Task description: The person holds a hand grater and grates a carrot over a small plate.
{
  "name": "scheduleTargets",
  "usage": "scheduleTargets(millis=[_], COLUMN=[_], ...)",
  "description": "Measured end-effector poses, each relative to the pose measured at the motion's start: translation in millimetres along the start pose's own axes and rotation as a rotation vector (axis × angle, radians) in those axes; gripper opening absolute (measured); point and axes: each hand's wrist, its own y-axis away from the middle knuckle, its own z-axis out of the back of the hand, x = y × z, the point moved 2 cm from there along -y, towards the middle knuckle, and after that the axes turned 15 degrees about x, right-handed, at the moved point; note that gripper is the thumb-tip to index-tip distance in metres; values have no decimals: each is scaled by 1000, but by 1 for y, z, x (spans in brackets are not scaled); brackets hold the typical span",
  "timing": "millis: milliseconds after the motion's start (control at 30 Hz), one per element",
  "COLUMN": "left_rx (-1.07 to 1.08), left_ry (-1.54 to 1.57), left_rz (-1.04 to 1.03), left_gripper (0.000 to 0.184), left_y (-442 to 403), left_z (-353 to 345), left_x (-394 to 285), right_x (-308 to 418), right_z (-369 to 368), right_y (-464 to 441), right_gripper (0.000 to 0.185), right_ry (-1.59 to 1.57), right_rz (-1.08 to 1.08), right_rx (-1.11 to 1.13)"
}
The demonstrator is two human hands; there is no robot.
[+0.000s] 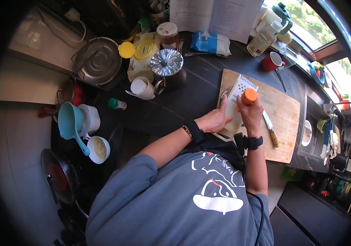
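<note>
A flat grater (pixel 241 86) lies tilted over the left part of a wooden cutting board (pixel 284 106). My right hand (pixel 251 111) is closed round a carrot piece (pixel 249 96), its orange cut end facing up, over the grater's holes. Against the grater's left side rests my left hand (pixel 215 118), thumb stretched along the edge and fingers apart from the thumb; its grip steadies the grater. Right of my right hand, a knife (pixel 270 127) with a brown handle lies on the board. What is under the grater is mostly hidden.
Behind the board stand a red mug (pixel 271 61), a clear bottle (pixel 261 41) and a blue-white packet (pixel 211 43). A foil-topped metal pot (pixel 167 67), white cup (pixel 142 88) and green-capped jar (pixel 117 104) are left. Farther left sits a white bowl (pixel 98 149). The sink (pixel 313 123) is right.
</note>
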Motion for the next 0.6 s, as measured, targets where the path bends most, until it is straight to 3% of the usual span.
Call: scheduleTargets(millis=[467, 600], left_rx=[33, 12], left_ry=[0, 22], left_rz=[33, 23], left_gripper=[90, 90], left_y=[3, 2], left_z=[0, -1], left_x=[-3, 1], right_x=[-2, -2], right_z=[10, 7], right_y=[-15, -5], right_gripper=[30, 35], right_ry=[101, 76], right_rz=[133, 69], right_rx=[-112, -9])
